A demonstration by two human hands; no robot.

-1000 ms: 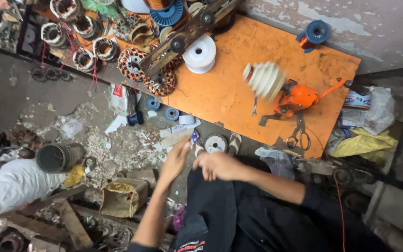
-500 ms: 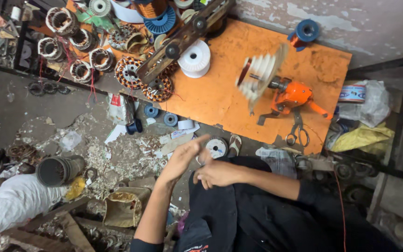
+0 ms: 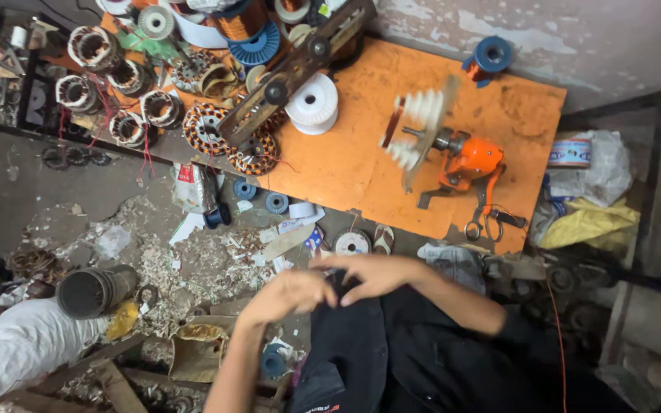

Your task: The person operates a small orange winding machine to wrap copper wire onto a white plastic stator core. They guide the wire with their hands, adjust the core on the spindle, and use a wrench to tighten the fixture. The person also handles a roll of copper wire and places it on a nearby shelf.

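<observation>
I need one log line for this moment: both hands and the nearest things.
left hand: at lap, fingers curled | right hand: beside it, touching | held: cannot tell | ahead: orange board, winding machine

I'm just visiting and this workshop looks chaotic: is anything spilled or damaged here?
Yes. Pale scraps and shavings lie scattered over the grey floor beside the orange table, and the table's near edge is chipped and ragged. Both hands, left hand and right hand, meet over the lap.

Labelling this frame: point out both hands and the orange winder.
left hand (image 3: 288, 294), head view, back of the hand
right hand (image 3: 372, 275), head view, back of the hand
orange winder (image 3: 476, 159), head view, orange body
</observation>
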